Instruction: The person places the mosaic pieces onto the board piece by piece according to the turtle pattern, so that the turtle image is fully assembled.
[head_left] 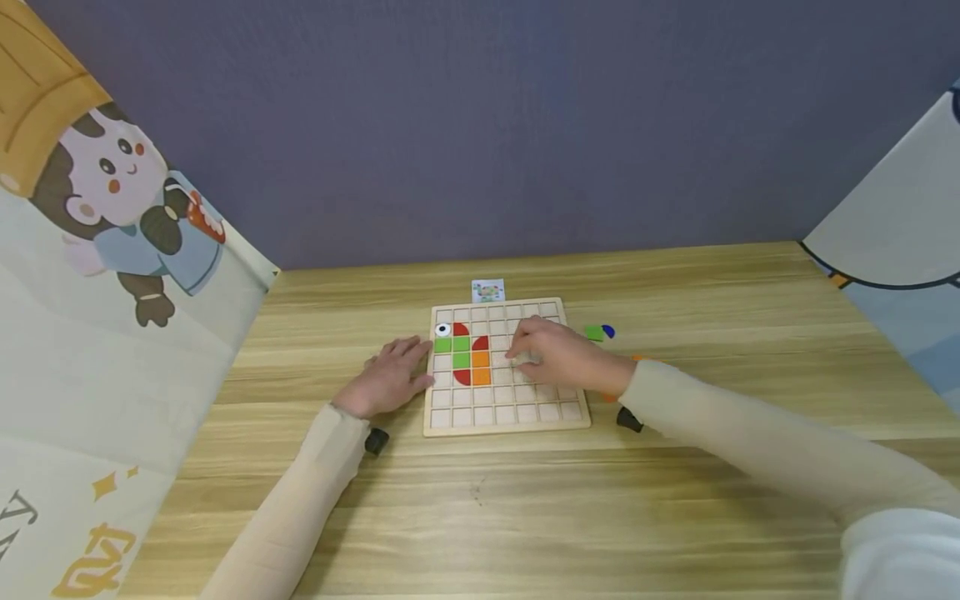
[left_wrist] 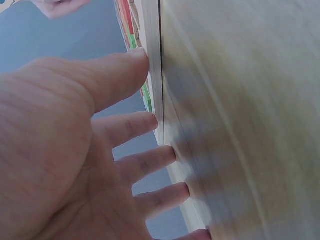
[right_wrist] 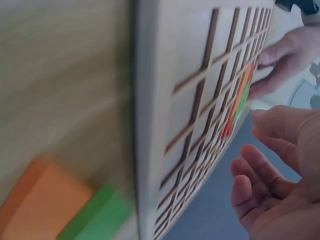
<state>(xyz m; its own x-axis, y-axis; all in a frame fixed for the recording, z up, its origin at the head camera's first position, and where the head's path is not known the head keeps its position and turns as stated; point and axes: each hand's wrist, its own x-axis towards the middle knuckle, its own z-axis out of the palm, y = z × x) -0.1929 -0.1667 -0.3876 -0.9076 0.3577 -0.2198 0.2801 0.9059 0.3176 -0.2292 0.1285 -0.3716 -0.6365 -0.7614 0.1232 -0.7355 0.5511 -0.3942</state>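
A light wooden grid board (head_left: 525, 414) lies on the table. On its left side are a white eye tile (head_left: 442, 330), green squares (head_left: 461, 360), orange squares (head_left: 481, 377) and red rounded pieces (head_left: 462, 377). My left hand (head_left: 388, 377) rests at the board's left edge, thumb and fingers spread; the left wrist view puts the thumb tip against the side. Over the middle of the board hovers my right hand (head_left: 555, 350), fingers loosely bent. In the right wrist view, thumb (right_wrist: 280, 120) and index finger lie close together with no piece showing between them.
A small picture card (head_left: 487, 290) lies behind the board. To the right are a green square (head_left: 594, 332) and a blue rounded piece (head_left: 608, 332). Orange pieces (head_left: 610, 397) are partly hidden under the right forearm. A dark wall (head_left: 480, 133) stands behind the table.
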